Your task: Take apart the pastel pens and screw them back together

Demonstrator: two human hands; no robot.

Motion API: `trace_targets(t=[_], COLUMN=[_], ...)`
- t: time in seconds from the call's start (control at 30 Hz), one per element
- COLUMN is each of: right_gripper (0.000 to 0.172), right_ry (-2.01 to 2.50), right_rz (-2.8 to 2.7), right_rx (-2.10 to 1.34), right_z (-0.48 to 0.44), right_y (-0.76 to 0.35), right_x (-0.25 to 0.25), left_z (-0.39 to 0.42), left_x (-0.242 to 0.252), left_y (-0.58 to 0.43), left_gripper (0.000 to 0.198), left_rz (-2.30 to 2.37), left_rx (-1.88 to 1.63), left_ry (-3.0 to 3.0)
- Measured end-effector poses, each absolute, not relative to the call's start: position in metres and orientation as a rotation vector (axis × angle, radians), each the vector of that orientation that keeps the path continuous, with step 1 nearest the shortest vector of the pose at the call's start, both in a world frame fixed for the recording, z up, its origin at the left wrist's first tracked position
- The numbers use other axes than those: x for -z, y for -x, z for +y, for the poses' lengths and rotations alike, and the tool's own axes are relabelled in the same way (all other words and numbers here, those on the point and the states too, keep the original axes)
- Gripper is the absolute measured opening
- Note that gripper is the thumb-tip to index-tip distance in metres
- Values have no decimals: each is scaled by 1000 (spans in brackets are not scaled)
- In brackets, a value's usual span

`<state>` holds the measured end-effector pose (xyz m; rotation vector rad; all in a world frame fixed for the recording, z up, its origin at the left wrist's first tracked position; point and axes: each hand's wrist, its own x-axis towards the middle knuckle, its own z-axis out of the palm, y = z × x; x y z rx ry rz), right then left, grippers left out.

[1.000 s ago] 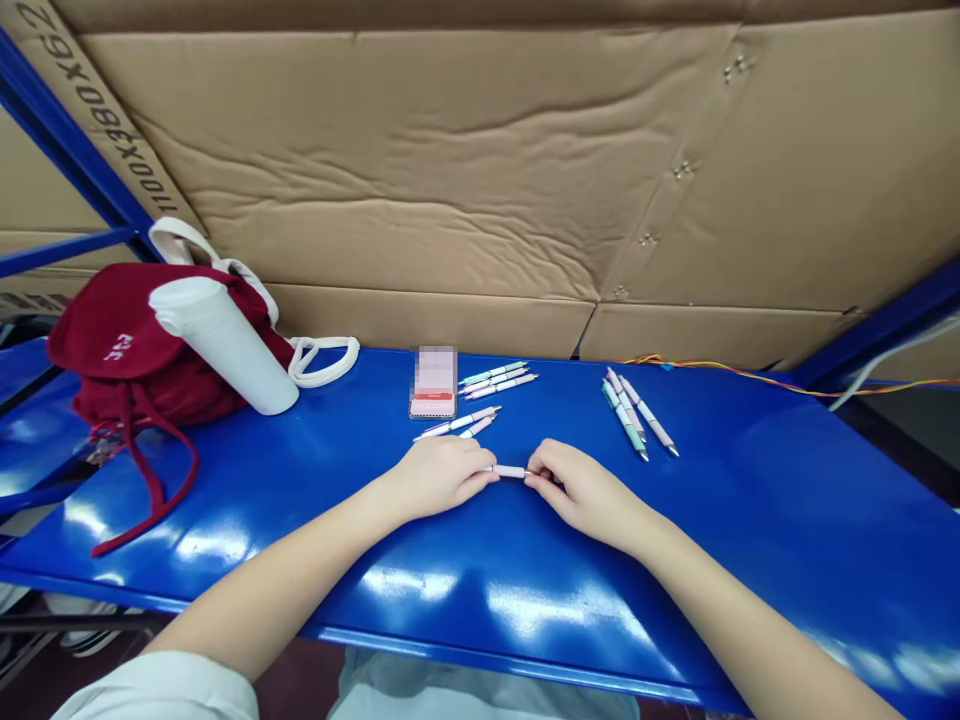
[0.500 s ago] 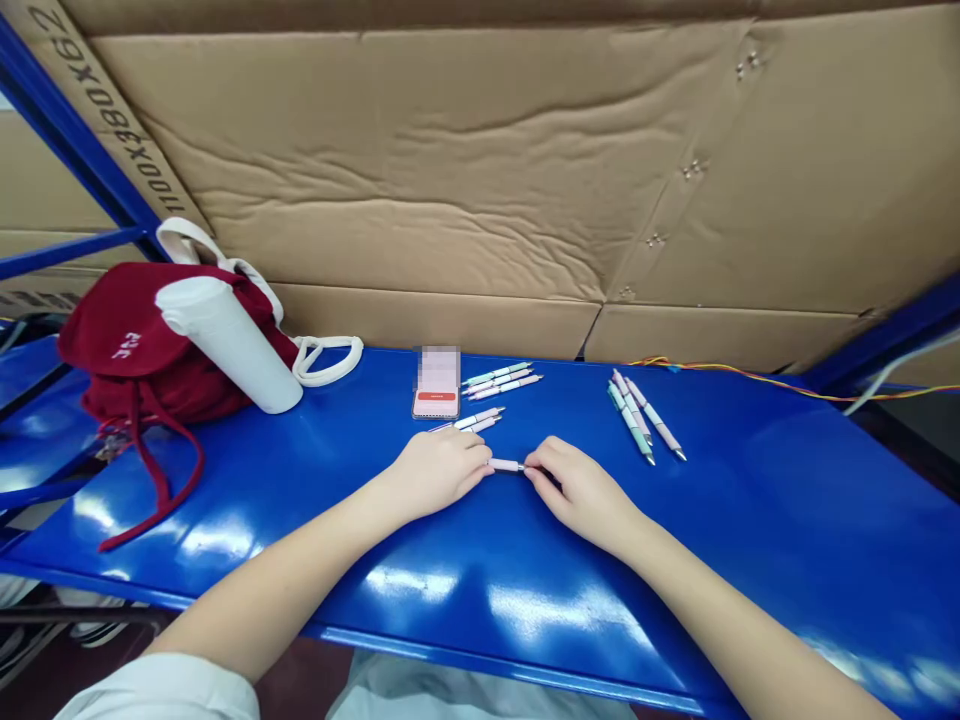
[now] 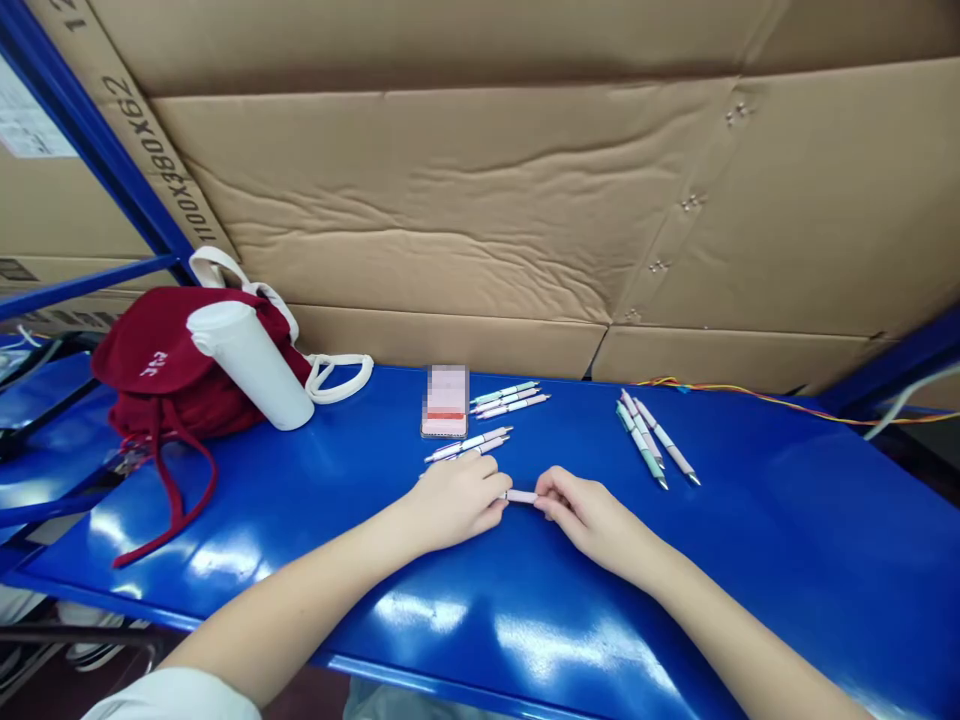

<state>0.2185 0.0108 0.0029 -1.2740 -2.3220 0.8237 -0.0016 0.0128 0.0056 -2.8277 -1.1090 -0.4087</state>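
A pale pink pen (image 3: 520, 496) stretches between my two hands, low over the blue tabletop. My left hand (image 3: 461, 498) is closed round one part of it, and its fingers hide that end. At the other end, my right hand (image 3: 574, 505) pinches the tip between thumb and fingers. Just beyond my left hand lie a couple of white pens (image 3: 472, 443), partly covered by it. Farther back is a small group of pastel pens (image 3: 514, 402). To the right of my right hand rests another group of pens (image 3: 651, 440), green and pink, points toward me.
A phone (image 3: 445, 402) lies behind my left hand. On the left, a white bottle (image 3: 255, 368) leans against a red bag (image 3: 172, 335) with cords. Cardboard (image 3: 450, 200) walls the back of the blue table (image 3: 787, 520). Coloured wires (image 3: 750, 397) run along the back right edge.
The whole view has shifted, so things appear lower and slightly to the right. Both hands keep hold of the pink pen; the right fingertips now cover its metal tip.
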Motion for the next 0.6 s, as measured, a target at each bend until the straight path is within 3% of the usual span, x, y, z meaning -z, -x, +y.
trace_targets(t=[0.2, 0.43, 0.6], right_gripper=[11, 27, 10], right_ry=[1303, 1203, 1243], right_rz=[-2221, -2396, -2338], right_rx=[-835, -687, -725], right_z=[11, 14, 11], right_y=[-219, -219, -217], right_x=[-4, -8, -8], left_z=[13, 13, 13], left_x=[-7, -7, -8], left_y=[3, 2, 1], left_gripper=[18, 19, 19], left_rz=[-1108, -1126, -1160], left_rx=[367, 428, 429], left_ry=[2849, 2830, 2842])
